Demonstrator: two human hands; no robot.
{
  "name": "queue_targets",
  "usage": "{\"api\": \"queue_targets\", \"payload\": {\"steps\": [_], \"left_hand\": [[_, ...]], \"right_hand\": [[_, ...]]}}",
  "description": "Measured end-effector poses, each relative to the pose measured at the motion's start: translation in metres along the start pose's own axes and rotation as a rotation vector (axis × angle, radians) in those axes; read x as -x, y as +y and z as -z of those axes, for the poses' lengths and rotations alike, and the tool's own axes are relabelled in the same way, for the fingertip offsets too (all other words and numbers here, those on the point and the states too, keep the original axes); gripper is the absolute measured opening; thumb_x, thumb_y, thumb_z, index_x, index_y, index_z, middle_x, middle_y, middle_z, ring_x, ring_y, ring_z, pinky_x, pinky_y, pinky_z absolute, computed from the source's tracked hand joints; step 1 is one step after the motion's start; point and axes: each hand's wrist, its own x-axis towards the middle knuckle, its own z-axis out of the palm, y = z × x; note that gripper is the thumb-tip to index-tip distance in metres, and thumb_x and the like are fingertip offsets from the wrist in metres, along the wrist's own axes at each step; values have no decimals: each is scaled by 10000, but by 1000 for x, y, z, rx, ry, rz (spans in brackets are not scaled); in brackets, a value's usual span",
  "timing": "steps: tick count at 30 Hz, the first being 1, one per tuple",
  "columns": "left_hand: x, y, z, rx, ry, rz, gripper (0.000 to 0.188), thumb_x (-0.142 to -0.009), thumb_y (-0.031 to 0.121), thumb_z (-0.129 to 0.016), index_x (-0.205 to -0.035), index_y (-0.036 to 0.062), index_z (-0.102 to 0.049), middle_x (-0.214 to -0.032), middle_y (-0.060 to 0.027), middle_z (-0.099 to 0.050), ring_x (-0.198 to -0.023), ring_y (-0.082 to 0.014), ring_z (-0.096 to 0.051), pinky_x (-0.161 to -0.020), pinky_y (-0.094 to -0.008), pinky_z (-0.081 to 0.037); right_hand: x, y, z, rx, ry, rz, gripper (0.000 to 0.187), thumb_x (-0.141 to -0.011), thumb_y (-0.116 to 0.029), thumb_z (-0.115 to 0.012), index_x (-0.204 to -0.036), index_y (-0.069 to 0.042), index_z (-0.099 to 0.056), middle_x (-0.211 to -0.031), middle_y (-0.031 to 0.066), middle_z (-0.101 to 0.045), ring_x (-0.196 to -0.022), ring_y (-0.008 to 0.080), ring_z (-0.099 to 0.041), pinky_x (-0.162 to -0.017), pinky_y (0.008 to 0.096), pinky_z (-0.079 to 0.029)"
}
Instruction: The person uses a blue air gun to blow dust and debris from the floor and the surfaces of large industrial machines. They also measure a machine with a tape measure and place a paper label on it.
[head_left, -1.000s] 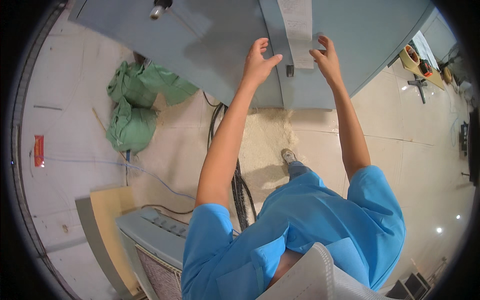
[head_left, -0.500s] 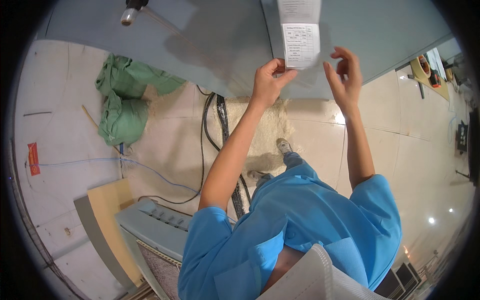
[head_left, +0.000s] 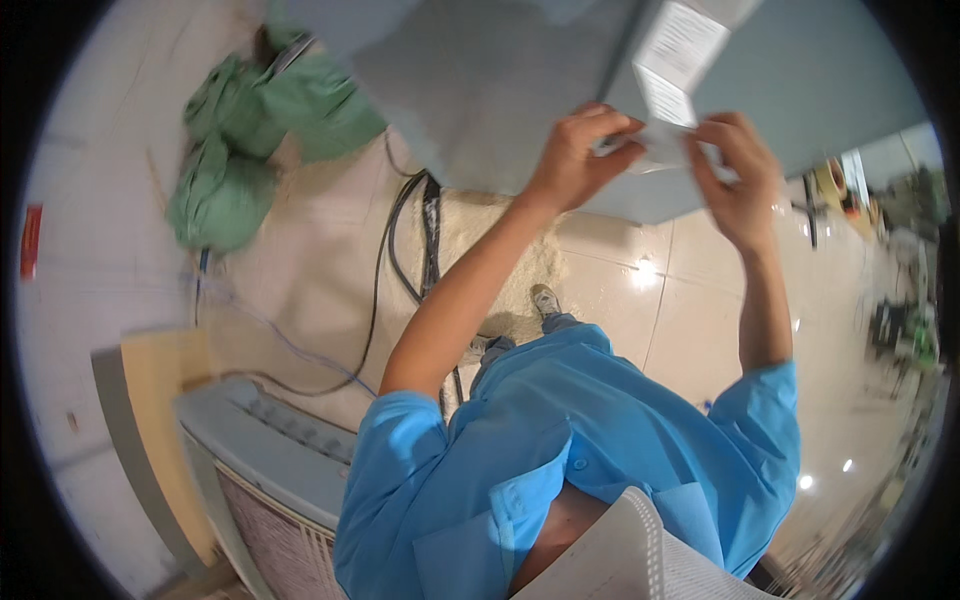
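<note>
A folded white printed leaflet (head_left: 681, 46) stands out against the grey machine surface (head_left: 480, 90), with a bright lower flap and a pale, blurred piece (head_left: 660, 148) beneath it that looks thin and see-through. My left hand (head_left: 588, 158) pinches the left side of this lower piece between thumb and fingers. On the other side, my right hand (head_left: 737, 175) is closed at the leaflet's lower right edge, thumb and fingers bent together. Motion blur hides exactly where the fingertips meet the sheet.
Green sacks (head_left: 225, 160) lie on the tiled floor at far left. Black cables (head_left: 410, 240) run across pale powder (head_left: 520, 240) near my feet. A grey-blue machine casing (head_left: 270, 450) and tan boards (head_left: 165, 400) stand at lower left. A tape roll (head_left: 830, 185) lies at right.
Both hands have moved right along with the leaflet, which now tilts and shows a fold. My right hand, open and apart before, has closed at its lower edge. The whole view has shifted.
</note>
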Motion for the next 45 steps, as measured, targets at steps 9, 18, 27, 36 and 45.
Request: {"api": "queue_targets", "payload": {"steps": [9, 18, 27, 36, 45], "left_hand": [[63, -32, 72, -391, 510, 170, 332, -766, 291, -782, -951, 30, -694, -1057, -152, -694, -1057, -298, -637, -964, -433, -474], [378, 60, 263, 333, 906, 865, 528, -927, 569, -585, -980, 53, -686, -815, -54, -654, -739, -156, -593, -715, -319, -460], [588, 129, 343, -170, 1856, 821, 283, -874, 251, -710, -894, -30, -681, -777, -72, -652, -742, -127, -567, -687, -298, -468], [714, 120, 467, -525, 2335, 1063, 294, -860, 246, -719, -824, -30, -625, -674, -39, -564, -662, -110, -487, -604, -315, -404], [664, 31, 328, 203, 2918, 2016, 329, -785, 321, -706, -901, 14, -721, -853, -174, -723, -811, -304, -705, -711, -443, -518]], "right_hand": [[9, -96, -46, 10, 285, 471, 131, -948, -10, -587, -930, 111, -632, -888, 212, -631, -766, 287, -611, -602, 360, -491], [87, -285, -337, -397, -517, 817, 187, -790, -56, -731, -970, -85, -691, -949, 108, -660, -805, 303, -663, -678, 390, -547], [120, -487, -521, -1018, -1035, 1122, 120, -840, -106, -732, -871, -21, -654, -900, 105, -655, -735, 290, -638, -638, 353, -507], [116, -812, -787, -1009, -1516, 1177, 705, -955, -341, -611, -1496, 21, -340, -1488, 254, -418, -1396, 368, -395, -1147, 435, -326], [275, -1160, -894, -962, -1428, 1566, 767, -1005, -567, -406, -1510, 1, -312, -1537, 248, -344, -1427, 383, -344, -1151, 477, -342]]}}
